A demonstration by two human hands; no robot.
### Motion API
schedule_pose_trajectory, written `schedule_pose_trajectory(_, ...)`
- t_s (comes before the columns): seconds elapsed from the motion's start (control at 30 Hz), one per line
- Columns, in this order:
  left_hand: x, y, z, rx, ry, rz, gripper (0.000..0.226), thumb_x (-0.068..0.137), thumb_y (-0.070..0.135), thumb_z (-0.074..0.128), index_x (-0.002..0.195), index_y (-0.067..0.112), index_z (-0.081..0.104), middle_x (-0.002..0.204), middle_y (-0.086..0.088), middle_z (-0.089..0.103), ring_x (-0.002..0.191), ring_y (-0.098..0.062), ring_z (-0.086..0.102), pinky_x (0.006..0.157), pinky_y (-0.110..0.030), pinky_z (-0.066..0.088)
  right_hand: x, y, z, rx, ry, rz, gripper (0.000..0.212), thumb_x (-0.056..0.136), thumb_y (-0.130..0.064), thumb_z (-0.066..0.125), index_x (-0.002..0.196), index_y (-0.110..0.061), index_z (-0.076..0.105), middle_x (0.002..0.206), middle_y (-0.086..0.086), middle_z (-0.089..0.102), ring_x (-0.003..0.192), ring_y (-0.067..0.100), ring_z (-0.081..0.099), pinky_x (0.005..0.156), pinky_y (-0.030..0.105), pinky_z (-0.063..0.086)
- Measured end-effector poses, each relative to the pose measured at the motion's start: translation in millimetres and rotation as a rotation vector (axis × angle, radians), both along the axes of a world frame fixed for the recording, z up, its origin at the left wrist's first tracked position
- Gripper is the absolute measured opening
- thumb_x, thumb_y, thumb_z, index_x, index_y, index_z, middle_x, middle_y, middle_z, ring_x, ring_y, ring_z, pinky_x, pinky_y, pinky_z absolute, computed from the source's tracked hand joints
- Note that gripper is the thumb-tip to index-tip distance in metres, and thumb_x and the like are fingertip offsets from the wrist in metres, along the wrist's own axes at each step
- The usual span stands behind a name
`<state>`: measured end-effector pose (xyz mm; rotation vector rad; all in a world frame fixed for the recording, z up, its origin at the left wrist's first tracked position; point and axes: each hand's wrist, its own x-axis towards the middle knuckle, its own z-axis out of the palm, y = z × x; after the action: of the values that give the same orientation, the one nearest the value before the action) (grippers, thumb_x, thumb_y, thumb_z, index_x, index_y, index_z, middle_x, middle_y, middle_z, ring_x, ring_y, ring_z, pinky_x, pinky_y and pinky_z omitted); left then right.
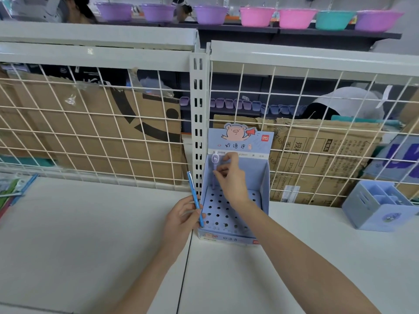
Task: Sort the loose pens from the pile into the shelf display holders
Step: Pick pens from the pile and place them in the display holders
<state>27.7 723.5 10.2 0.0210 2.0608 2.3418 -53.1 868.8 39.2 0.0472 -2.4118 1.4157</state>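
Note:
A light-blue cardboard display holder (pixel 264 177) with a pig picture on its back card stands on the white shelf against the wire grid. Its floor is a plate of many round holes. My right hand (pixel 231 177) pinches a purple pen (pixel 214 168) that stands upright in a hole at the holder's back left. Just left of the holder's front corner, my left hand (pixel 181 219) holds a thin blue pen (pixel 195 198), slanted with its upper end up and to the left. A pile of loose pens (pixel 13 189) lies at the far left edge.
A blue divided desk organiser (pixel 378 207) stands at the right on the white shelf (pixel 90 234). The wire grid (pixel 113 123) backs the shelf, with cardboard boxes behind it. Coloured plastic bowls (pixel 256 17) line a high shelf. A person's dark hair shows at the top left.

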Motion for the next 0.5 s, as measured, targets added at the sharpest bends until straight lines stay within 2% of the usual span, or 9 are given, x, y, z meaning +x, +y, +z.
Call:
schedule_pose_trajectory(0.1,0,-1,-1,-0.008,0.003,-0.008,0.024,0.089,-0.003,0.055,0.107,0.013,0.059,0.092,-0.006,0.067,0.074,-0.014,0.069,0.063,-0.023,0.056,1,-2,-3,0.049,-0.04,0.015,0.029,0.09,-0.001,0.056,0.111,-0.007,0.038,0.083,0.008,0.064,0.078,0.025,0.062,0.071,0.036,0.051)
schedule_pose_trajectory(0.17,0,-2,-1,-0.012,0.007,-0.012,0.024,0.089,-0.003,0.055,0.109,0.011,0.059,0.092,-0.006,0.067,0.075,-0.015,0.069,0.064,-0.024,0.055,2,-4,-6,0.072,-0.044,-0.002,0.027,0.09,-0.002,0.055,0.11,-0.007,0.038,0.087,0.013,0.065,0.075,0.023,0.06,0.069,0.032,0.049)
schedule_pose_trajectory(0.3,0,-3,-1,-0.009,0.01,-0.018,0.024,0.089,-0.003,0.055,0.103,0.017,0.06,0.091,-0.006,0.067,0.073,-0.014,0.069,0.063,-0.024,0.056,1,-4,-8,0.086,-0.056,-0.015,0.026,0.09,-0.001,0.055,0.106,-0.011,0.037,0.086,0.012,0.065,0.076,0.024,0.061,0.07,0.034,0.051)
schedule_pose_trajectory(0.5,0,-4,-2,-0.008,0.009,-0.022,0.027,0.089,-0.003,0.055,0.112,0.009,0.058,0.093,-0.007,0.066,0.074,-0.012,0.069,0.062,-0.022,0.055,4,-7,-14,0.106,-0.067,-0.03,0.026,0.089,0.001,0.052,0.1,-0.015,0.035,0.09,0.014,0.062,0.082,0.029,0.061,0.071,0.036,0.051)
